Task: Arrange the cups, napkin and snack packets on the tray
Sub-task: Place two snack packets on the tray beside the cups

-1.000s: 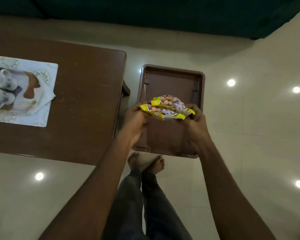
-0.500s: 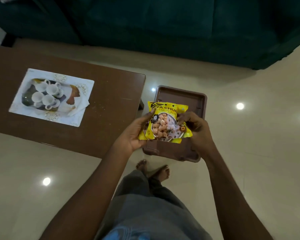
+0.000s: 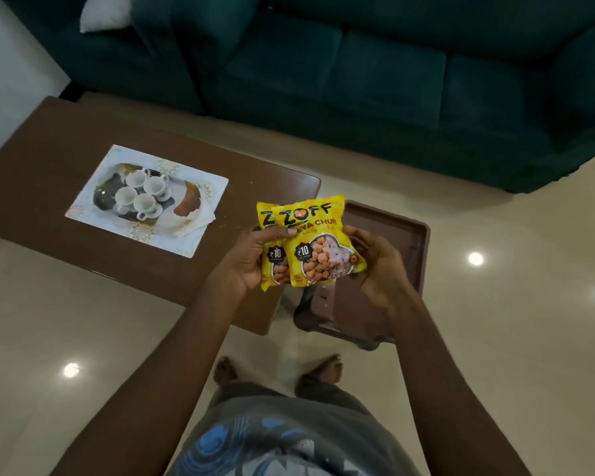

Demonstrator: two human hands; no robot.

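Note:
Two yellow snack packets overlap each other, upright, held between both hands above the gap between the table and a stool. My left hand grips their left side, thumb across the front. My right hand holds the right edge. To the left, on the brown table, lies a white patterned tray with several white cups clustered at its middle. A white napkin sits at the tray's right near corner.
A brown plastic stool stands just right of the brown table, under my hands. A dark green sofa runs along the far side. My bare feet stand on the glossy tiled floor.
The packets went from flat to upright, then fanned into two overlapping ones. The view tilted up, so the tray and sofa come further into sight.

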